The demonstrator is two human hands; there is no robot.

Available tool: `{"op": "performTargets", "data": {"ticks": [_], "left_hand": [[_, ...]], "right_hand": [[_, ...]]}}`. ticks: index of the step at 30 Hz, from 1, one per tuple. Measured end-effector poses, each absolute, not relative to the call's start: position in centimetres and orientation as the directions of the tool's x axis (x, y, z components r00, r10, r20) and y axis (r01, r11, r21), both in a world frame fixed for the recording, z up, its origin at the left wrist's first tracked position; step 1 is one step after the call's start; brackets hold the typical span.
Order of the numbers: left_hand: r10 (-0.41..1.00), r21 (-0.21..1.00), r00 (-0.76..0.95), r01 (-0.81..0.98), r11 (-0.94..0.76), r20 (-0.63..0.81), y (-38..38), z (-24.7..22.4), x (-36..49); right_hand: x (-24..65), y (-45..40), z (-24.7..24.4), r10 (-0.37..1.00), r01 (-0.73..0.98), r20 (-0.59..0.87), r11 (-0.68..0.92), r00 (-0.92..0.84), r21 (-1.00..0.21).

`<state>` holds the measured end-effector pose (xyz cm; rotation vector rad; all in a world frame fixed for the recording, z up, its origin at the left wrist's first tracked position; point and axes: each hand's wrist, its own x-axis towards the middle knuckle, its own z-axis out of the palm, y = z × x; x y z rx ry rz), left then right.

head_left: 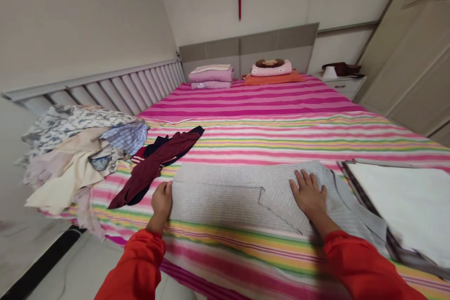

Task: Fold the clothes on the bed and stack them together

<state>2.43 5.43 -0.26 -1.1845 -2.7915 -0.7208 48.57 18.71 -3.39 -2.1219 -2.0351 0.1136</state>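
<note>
A light grey ribbed long-sleeved top point(218, 201) lies folded lengthwise on the striped bed. Its dark seam lines show, and its collar end points right. My left hand point(162, 200) is closed on the top's left edge, thumb above and fingers partly hidden. Flat on the cloth near the collar end rests my right hand point(311, 195), fingers spread. Just right of the top is a stack of folded clothes point(411, 201), with a white piece uppermost.
A loose heap of clothes point(80, 150) lies at the bed's left edge, with a maroon and navy garment point(158, 164) beside it. Folded purple bedding point(212, 76) and a pink pillow point(270, 70) sit by the headboard point(221, 49). A nightstand point(346, 85) stands at the back right.
</note>
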Motion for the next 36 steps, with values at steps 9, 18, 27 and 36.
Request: {"op": "performTargets", "data": {"ticks": [9,18,27,36], "left_hand": [[0.698,0.256,-0.699,0.711,0.655,0.155,7.6,0.9,1.9],[0.963,0.216,0.032,0.972,-0.093,0.269,12.4,-2.5,19.3],[0.993,0.268,-0.015,0.963,-0.017,0.118,13.5,-2.4,22.6],[0.871,0.189,0.392,0.870,-0.456,0.296,12.1,-4.1,34.0]], "right_hand": [[48.5,18.9,-3.4,0.996,0.984,0.067,-0.043,0.055,-0.170],[48.6,19.0,-2.4,0.998,0.968,-0.002,-0.066,0.067,-0.240],[49.3,19.1,-2.1,1.000,0.929,-0.006,-0.022,0.021,-0.370],[53.6,6.2,-5.1,0.798,0.742,0.415,-0.058,0.436,-0.668]]}}
